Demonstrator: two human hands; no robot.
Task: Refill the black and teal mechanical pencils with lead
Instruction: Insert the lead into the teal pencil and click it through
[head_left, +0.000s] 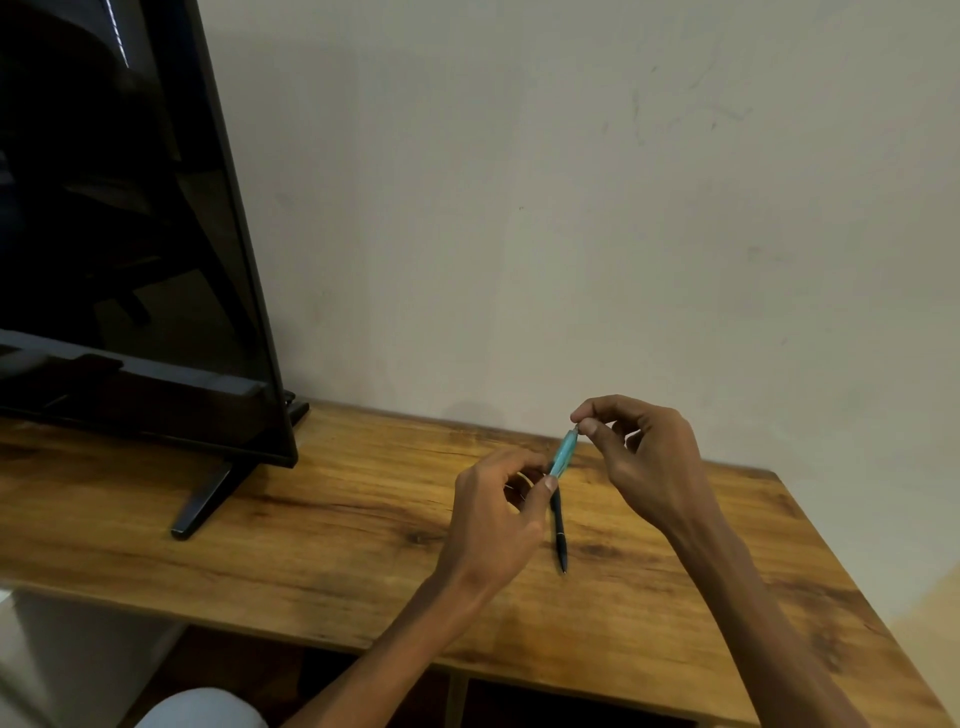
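Left hand (498, 499) grips the teal pencil (563, 453) low on its barrel, just above the black pencil (559, 530) lying on the counter (322, 530). Right hand (639, 457) pinches its top end, likely cap removal or lead feeding; next needs a steady, aligned insert.

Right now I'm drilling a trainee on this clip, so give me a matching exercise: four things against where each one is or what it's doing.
Things:
1. teal pencil
2. black pencil
3. right hand
4. TV

States:
A. lies flat on the table
B. stands at the far left
C. held in the air by both hands
D. pinches a pencil's top end

Pairs: 1-C, 2-A, 3-D, 4-B
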